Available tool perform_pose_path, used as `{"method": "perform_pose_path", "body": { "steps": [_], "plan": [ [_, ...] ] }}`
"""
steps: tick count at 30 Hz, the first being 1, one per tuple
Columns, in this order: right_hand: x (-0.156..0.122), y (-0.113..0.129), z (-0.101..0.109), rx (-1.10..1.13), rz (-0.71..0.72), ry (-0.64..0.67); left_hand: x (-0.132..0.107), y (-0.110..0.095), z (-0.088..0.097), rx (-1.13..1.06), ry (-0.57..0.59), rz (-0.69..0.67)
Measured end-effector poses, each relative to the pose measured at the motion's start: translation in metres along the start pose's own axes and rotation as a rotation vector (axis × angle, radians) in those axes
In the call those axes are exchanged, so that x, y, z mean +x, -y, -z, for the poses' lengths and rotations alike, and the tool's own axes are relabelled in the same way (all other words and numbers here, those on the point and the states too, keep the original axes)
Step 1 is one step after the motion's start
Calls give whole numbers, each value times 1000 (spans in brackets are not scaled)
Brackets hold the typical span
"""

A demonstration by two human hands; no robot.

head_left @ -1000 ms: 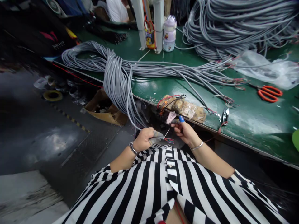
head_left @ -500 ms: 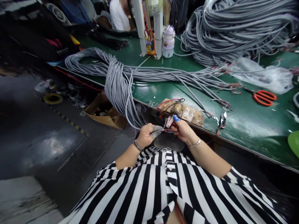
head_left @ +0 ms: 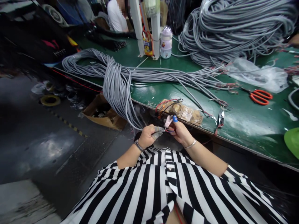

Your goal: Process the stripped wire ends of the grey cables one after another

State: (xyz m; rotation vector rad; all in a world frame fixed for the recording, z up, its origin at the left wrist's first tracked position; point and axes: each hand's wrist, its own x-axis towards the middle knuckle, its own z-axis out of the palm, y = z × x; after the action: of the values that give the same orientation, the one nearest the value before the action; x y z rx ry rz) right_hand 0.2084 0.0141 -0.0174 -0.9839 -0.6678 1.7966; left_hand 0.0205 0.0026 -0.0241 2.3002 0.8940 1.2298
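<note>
Closed around the sheathed end of a slim grey round cable, the left hand grips just behind its thin, bare-looking coloured wires; that firm hold close to the end should keep them from twisting. The right hand, at the wire tips, pinches a small pale-pink clip-like piece under its blue-capped thumb; whether its fingers also grip the wires, I cannot tell. Fanning the strands apart and working on one at a time would likely be neatest, with light pressure. Just beyond, the rough brown wooden block at the green bench's near edge is best kept from snagging them. Farther back, the thick grey cable bundle droops over the edge at left, so slack matters.
</note>
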Motion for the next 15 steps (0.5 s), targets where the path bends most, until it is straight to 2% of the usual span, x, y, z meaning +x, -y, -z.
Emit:
{"method": "perform_pose_path", "body": {
  "steps": [10,15],
  "plan": [
    [-9,1,15,19,-112,40,-33,-15,17,-14,13,-3],
    [-20,-7,16,-131,-175,161,-39,-13,15,8,38,12]
  ]
}}
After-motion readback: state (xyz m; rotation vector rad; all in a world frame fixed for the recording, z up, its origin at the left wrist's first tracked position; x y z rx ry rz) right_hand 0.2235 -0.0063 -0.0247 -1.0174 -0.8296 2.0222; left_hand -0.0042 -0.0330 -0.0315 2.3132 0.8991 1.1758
